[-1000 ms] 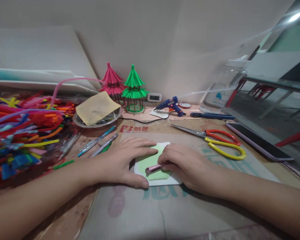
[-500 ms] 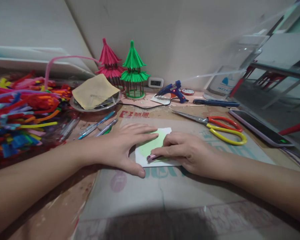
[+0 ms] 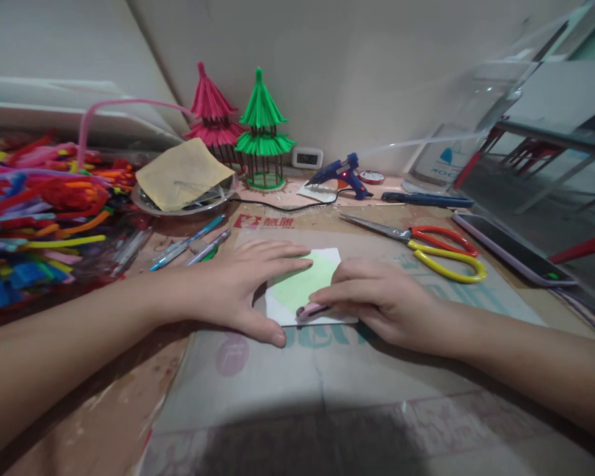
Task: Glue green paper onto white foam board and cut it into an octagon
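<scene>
On flattened cardboard [image 3: 213, 396], the left hand [image 3: 238, 284] lies spread at the left of a white card [image 3: 282, 311], its middle already covered by a pale-green patch [image 3: 302, 281] with white margins left bare, while the right hand [image 3: 384, 301] pinches a slim pink tool [image 3: 311, 311] over the card's near side.

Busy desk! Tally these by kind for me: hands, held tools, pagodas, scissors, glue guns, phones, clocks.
Hands: 2 (left hand, right hand)
Pink tool, in the right hand: 1
Pagodas: 2 (pink pagoda, green pagoda)
Scissors: 1 pair
Glue gun: 1
Phone: 1
Clock: 1
Total: 9
</scene>
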{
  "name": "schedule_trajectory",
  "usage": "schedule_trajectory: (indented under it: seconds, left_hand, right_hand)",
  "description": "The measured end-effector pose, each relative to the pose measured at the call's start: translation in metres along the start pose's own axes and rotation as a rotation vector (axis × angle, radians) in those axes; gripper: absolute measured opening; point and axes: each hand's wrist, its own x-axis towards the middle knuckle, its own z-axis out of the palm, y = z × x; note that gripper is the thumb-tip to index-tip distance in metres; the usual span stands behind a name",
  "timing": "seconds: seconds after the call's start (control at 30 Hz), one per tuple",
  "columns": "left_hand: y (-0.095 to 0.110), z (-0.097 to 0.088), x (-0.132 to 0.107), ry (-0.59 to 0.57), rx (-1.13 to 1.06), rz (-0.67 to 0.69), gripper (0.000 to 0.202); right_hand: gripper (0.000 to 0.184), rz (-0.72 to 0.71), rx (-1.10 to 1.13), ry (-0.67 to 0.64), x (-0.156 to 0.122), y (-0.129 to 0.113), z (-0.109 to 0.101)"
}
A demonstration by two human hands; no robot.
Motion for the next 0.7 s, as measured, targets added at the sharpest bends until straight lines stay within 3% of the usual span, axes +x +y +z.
schedule_trajectory:
  seconds: [0.13,0.3,0.7]
  left_hand:
    - [-0.0016,0.0004,0.0001,0.03,-0.012,0.018,0.103]
    - [-0.002,0.0004,-0.0002,0.014,-0.009,0.0,0.102]
    - [0.002,-0.0021,0.0005,-0.031,0.029,-0.022,0.103]
  right_hand:
    - [0.027,0.106,-0.048,0.087,0.0015,0.0024,-0.005]
    - [0.025,0.031,-0.08,-0.026,0.0001,0.0047,-0.0028]
    - [0.027,-0.042,-0.01,-0.057,-0.0041,0.0032,-0.0088]
